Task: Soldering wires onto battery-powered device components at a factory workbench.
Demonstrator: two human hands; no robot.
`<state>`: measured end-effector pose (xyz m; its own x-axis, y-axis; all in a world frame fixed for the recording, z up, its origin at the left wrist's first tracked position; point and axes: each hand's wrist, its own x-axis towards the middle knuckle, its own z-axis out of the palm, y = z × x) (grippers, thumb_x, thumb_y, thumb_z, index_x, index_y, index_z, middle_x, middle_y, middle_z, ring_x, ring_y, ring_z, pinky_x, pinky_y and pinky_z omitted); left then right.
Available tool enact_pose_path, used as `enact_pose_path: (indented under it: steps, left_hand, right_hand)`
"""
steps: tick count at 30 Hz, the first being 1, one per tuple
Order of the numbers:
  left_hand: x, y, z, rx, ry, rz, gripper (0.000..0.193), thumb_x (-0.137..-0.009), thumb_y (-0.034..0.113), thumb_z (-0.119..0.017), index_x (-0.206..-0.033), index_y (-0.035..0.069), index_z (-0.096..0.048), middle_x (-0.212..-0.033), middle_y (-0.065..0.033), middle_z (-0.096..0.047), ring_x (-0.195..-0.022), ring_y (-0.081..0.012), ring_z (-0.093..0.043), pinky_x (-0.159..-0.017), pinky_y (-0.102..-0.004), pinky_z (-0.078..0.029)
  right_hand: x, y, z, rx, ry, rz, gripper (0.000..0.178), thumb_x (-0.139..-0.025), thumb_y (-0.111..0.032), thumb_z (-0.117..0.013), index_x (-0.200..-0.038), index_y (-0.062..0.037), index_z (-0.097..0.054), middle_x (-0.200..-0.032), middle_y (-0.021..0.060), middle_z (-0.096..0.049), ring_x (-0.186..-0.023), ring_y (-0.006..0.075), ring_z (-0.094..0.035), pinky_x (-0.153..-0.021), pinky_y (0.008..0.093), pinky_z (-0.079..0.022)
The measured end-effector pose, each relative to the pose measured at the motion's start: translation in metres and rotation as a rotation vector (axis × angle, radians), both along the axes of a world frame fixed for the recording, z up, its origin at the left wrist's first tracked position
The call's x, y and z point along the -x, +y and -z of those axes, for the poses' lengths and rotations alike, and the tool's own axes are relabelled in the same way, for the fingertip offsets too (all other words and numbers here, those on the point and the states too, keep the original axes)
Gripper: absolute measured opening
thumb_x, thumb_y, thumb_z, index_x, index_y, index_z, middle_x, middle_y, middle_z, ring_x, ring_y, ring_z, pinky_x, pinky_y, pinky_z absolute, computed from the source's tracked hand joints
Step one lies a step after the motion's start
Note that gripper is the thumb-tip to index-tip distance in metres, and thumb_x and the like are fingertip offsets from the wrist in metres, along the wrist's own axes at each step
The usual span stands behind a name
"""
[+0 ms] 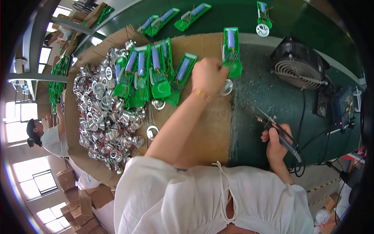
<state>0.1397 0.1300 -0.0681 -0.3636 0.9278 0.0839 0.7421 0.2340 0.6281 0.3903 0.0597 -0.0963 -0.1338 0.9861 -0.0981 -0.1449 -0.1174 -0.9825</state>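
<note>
My right hand (pixel 276 144) is wrapped around a soldering iron (pixel 288 147), its thin metal tip pointing up and to the left above the green mat. My left hand (pixel 209 75) is closed at the left edge of a green plastic housing (pixel 234 69); its fingertips are partly hidden, so what they pinch cannot be made out. The housing carries a blue battery cell (pixel 231 39), a small circuit board and thin red wires. Just below the left hand lies a silver reflector cup (pixel 226 87). Several similar green housings (pixel 160 89) with blue cells lie left of that hand.
A cardboard tray (pixel 91 163) at the left holds a heap of silver reflectors (pixel 111 113). On the right stand a black fan (pixel 298 64) and a blue soldering station (pixel 342 109) with black cables. More housings (pixel 193 16) lie along the far side. Other people (pixel 54 136) are off left.
</note>
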Motion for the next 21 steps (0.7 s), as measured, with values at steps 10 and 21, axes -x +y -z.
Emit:
enact_pose_path:
  steps: [10,21]
  left_hand:
    - [0.069,0.178,0.002,-0.295,0.581,-0.28,0.048,-0.066,0.036,-0.067,-0.109,0.016,-0.057,-0.121,-0.0099,-0.042,-0.112,-0.031,-0.037,-0.089,-0.042,-0.034]
    - [0.046,0.07,-0.032,0.256,0.268,0.044,0.062,-0.08,0.025,-0.047,-0.134,0.015,-0.019,-0.118,-0.0251,-0.04,-0.103,-0.0421,-0.048,-0.088,-0.0432,-0.04]
  right_hand:
    - [-0.011,0.017,-0.006,0.209,-0.011,0.03,0.014,-0.083,-0.005,-0.055,-0.09,0.0024,-0.046,-0.071,0.0133,-0.06,-0.059,0.0146,-0.058,-0.057,0.0259,-0.05]
    - [-0.004,0.015,0.004,0.084,0.046,0.072,0.012,-0.079,-0.003,-0.054,-0.088,0.0023,-0.047,-0.064,0.0123,-0.057,-0.053,0.0142,-0.056,-0.049,0.0243,-0.048]
